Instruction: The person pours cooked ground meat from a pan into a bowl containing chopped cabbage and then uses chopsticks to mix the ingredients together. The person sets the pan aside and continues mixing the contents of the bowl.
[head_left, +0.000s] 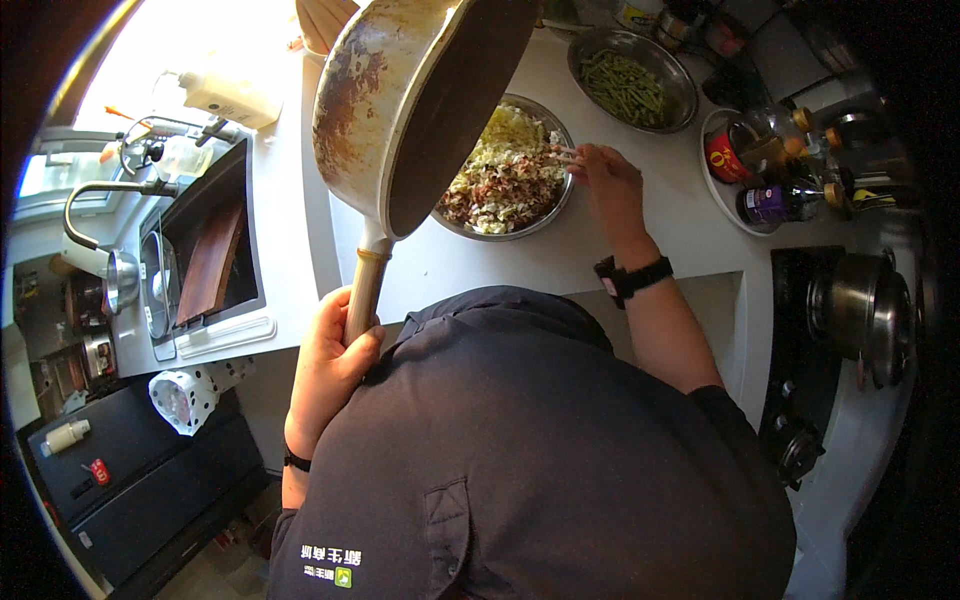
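Observation:
My left hand (335, 360) is closed round the wooden handle of a stained saucepan (360, 120), which is tilted on its side over a steel bowl. Chopped vegetables and what looks like minced meat (510, 176) fill the steel bowl (568, 196), partly hidden behind the pan. At the bowl's right rim, my right hand (606, 180) grips light-coloured chopsticks (564, 154), their tips at the food. Whether anything is in the pan cannot be seen.
Green beans (622, 86) lie in a second steel bowl (688, 88). A white tray (709, 161) of bottles stands at the right, near a steel pot (859, 307) on the stove. To the left, a dark wooden board (212, 262) leans in the sink (251, 289).

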